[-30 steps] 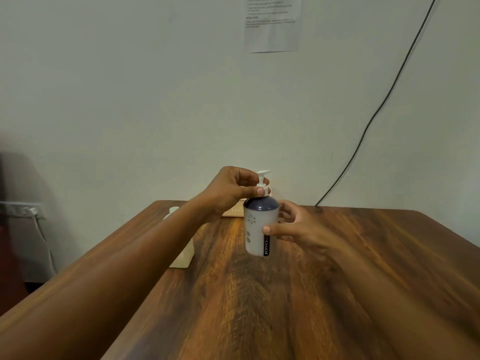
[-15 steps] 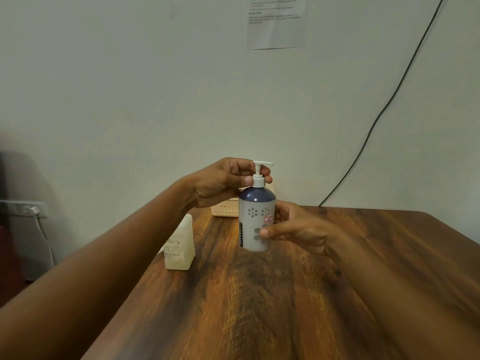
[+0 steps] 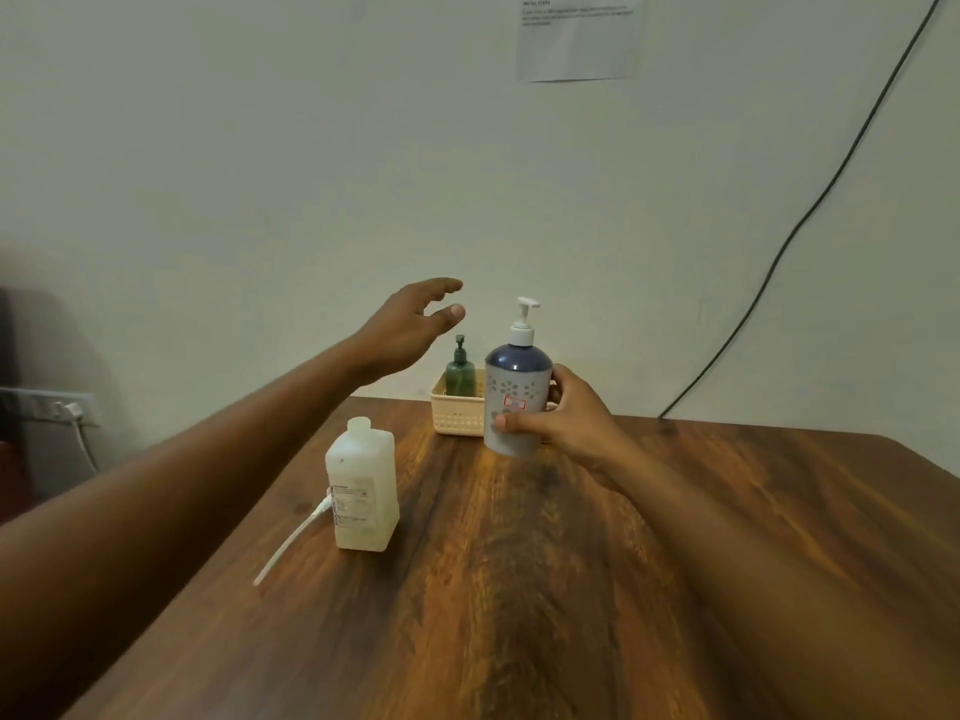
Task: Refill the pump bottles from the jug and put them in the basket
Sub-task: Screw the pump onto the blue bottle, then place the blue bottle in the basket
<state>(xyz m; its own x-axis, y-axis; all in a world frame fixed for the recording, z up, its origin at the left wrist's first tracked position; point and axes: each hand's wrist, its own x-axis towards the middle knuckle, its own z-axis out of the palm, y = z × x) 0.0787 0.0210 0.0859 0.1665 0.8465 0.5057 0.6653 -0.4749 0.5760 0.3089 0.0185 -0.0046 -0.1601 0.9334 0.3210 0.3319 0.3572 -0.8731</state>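
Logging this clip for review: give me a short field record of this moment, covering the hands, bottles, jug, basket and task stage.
left hand: open, raised above the table, holding nothing
right hand: gripping the grey pump bottle with dark blue shoulder and white pump, upright, in front of the basket
cream perforated plastic basket: at the table's far edge, holding a small green pump bottle
translucent white square jug: standing uncapped on the wooden table
white pump tube: lying beside the jug
stage: grey bottle not yet in basket
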